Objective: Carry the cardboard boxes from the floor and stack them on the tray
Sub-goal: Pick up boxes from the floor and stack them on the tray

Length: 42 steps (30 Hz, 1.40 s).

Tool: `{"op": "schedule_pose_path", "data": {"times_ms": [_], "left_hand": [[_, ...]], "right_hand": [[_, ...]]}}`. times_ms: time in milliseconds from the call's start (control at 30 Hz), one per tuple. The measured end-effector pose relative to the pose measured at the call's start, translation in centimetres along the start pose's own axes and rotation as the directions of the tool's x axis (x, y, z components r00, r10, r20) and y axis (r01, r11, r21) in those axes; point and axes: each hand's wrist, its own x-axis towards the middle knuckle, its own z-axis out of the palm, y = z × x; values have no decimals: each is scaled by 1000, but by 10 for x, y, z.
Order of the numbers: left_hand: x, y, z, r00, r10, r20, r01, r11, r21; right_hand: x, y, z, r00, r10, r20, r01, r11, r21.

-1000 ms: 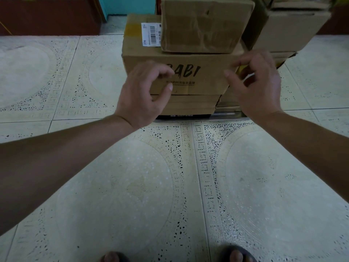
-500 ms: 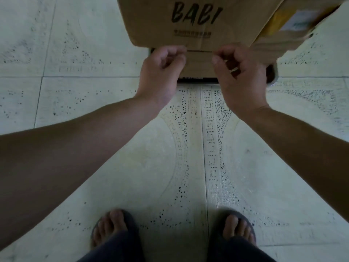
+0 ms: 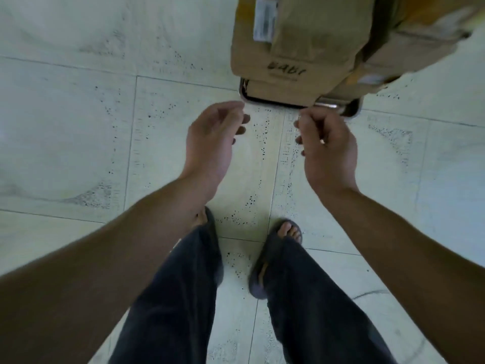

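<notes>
Progress: several cardboard boxes [image 3: 301,48] already stacked on the metal tray [image 3: 353,111], at least two layers high on the near side; task judged well along.
Left to do: no loose box in view on the tiled floor [image 3: 78,127]; whether more wait outside the frame cannot be told.
Step in hand: judged a pause between carries, with nothing held in either hand.
Stack: box printed "BABI" [image 3: 286,72] facing the camera, resting on a flatter box whose edge shows just inside the tray rim; a smaller box above it, beside a white barcode label [image 3: 263,19]; further boxes leaning off to the right, blurred.
Tray: on the floor at the top of the view, near rim and right corner showing below the cardboard.
Left hand [image 3: 212,143]: palm turned inward, fingers [image 3: 242,119] relaxed and slightly bent, apart, gripping nothing; just short of the tray's left corner, clear of the boxes.
Right hand [image 3: 328,151]: fingers [image 3: 298,140] curled in toward the palm, nothing seen inside them; a ring [image 3: 322,141] on one; knuckles just beside the tray's near rim, contact with it not discernible.
Boxes relative to fingers: ahead of and beyond both hands, apart from them, the tray rim lying between.
Stance: dark trousers [image 3: 189,298] and sandals [image 3: 265,271] near the tray, facing the stack.
</notes>
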Motion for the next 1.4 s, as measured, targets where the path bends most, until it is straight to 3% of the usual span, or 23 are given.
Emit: {"op": "schedule_pose_path", "data": {"times_ms": [300,467,700,1067,1400], "left_hand": [[-111,205,-30,999,7,-42,-12,990,-139],[-165,308,-54,999,51,11,-47,978,-202],[-212,395,-113,998,49,-43,-57,971,-232],[-212,478,-195,992,121,-32,-125,974,-190],[-136,540,-187,984,138,109,-131,989,-66]], "right_hand": [[-35,-216,-81,998,-16,56,13,999,45],[-55,-328,-117,996,-60,64,52,992,118],[-82,-443,-128,992,-76,103,59,985,164],[-100,-540,-93,998,13,65,-28,969,244],[-31,-566,-76,998,65,0,-62,949,308]]}}
